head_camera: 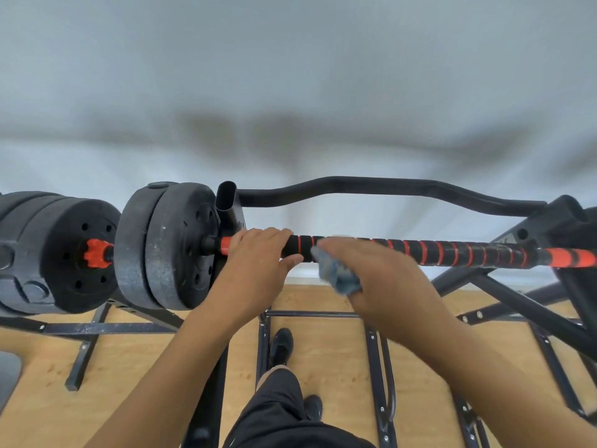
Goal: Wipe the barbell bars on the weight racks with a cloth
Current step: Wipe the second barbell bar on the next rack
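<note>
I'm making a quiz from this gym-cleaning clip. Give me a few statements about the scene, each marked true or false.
1. The left hand grips the striped bar beside the weight plates. True.
2. The right hand holds a red sponge. False: it holds a blue-grey cloth at the bar.
3. A curved black bar lies beyond the striped bar. True.
4. The floor is grey carpet. False: it looks like light wood.
</note>
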Available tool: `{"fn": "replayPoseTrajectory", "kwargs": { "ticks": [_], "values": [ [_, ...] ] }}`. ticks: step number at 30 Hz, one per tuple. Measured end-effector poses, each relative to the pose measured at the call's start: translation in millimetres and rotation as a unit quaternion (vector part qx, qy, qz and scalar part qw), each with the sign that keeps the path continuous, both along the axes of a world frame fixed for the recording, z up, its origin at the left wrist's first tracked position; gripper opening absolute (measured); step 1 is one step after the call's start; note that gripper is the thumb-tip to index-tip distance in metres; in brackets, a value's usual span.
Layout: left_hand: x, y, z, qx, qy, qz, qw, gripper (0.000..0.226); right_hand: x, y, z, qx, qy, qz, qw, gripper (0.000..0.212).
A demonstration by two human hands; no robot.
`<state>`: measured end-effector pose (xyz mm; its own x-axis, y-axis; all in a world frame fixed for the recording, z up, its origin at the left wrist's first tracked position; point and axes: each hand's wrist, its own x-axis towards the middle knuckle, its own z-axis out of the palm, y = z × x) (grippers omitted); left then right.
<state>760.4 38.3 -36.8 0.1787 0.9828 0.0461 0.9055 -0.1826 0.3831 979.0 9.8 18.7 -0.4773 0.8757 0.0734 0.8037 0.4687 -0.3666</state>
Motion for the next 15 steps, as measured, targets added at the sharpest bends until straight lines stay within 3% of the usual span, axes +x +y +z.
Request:
{"fn": "replayPoseTrajectory", "kwargs": {
  "ticks": [3, 6, 10, 13, 15],
  "values": [
    [3.9, -3.5, -1.1, 0.028, -0.005, 0.013, 1.000, 0.024, -7.3, 40.2, 6.9, 0.004, 0.084, -0.071, 0.994, 0.031],
    [5.5, -7.2, -4.1, 0.053, -0.016, 0.016, 0.998, 0.020, -28.3, 62.1, -5.4, -0.051, 0.064, -0.077, 0.994, 0.012],
    [4.9, -13.1, -10.3, 0.102, -0.015, 0.010, 0.995, 0.014, -44.9, 44.1, -31.9, -0.081, 0.024, -0.047, 0.995, 0.015],
    [5.0, -13.8, -9.4, 0.105, 0.037, 0.004, 0.994, 0.020, -35.2, 18.2, -31.3, -0.059, -0.017, -0.015, 0.998, 0.053],
    [5.9, -14.5, -7.7, 0.110, 0.032, 0.005, 0.993, 0.022, -26.1, 4.6, -25.2, -0.047, -0.043, 0.008, 0.998, 0.064]
  ]
}}
